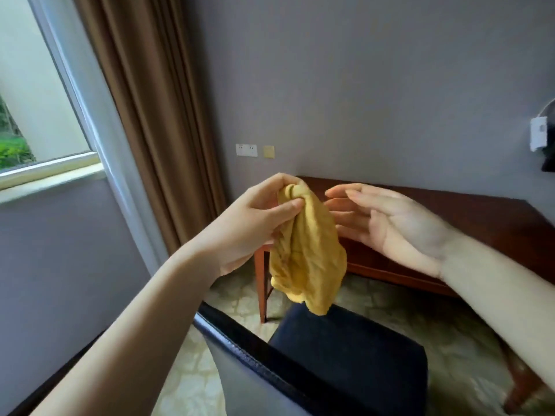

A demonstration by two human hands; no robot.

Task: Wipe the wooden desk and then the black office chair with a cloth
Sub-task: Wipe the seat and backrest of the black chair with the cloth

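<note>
The left hand (pixel 255 219) fingers pinch the soft, light cloth (pixel 306 250) at its top, its limp folds hanging below them, while the right hand (pixel 399 226) fingers are spread open beside it.

Crumpled yellow cloth (pixel 306 253) hangs above black chair (pixel 348 355), before wooden desk (pixel 480 217).

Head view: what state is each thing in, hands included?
Yellow cloth: bunched, hanging in the air.
Left hand: pinches the cloth's top.
Right hand: open, fingers straight, beside the cloth.
Wooden desk: upright, cloth not on it.
Black chair: upright, no hand on it.
Curtain: drawn aside.
</note>
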